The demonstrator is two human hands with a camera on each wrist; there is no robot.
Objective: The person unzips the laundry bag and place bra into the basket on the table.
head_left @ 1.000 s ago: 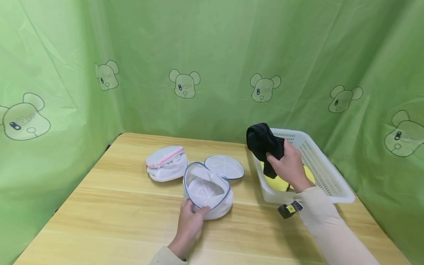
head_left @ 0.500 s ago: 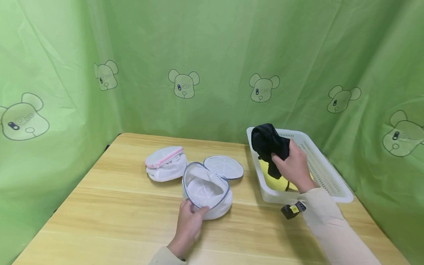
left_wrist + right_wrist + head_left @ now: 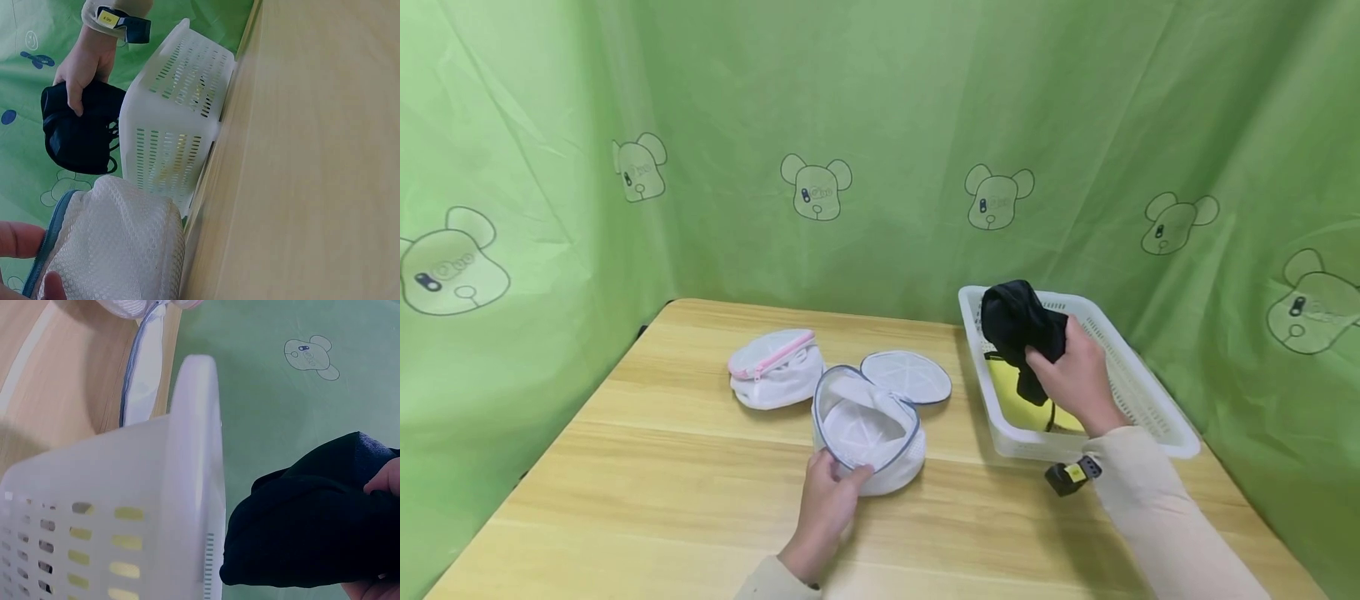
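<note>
Black cloth (image 3: 1018, 323) gripped by right hand (image 3: 1080, 373), shifted rightward; left hand (image 3: 827, 505) pinches mesh pouch (image 3: 897, 477)

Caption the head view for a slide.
Right hand holds a black garment above a white basket; left hand grips an open mesh laundry bag.

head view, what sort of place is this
Probably a makeshift recording booth: a green curtain hangs behind and beside a wooden table, and a small black device, perhaps a camera, sits by the right sleeve.
</note>
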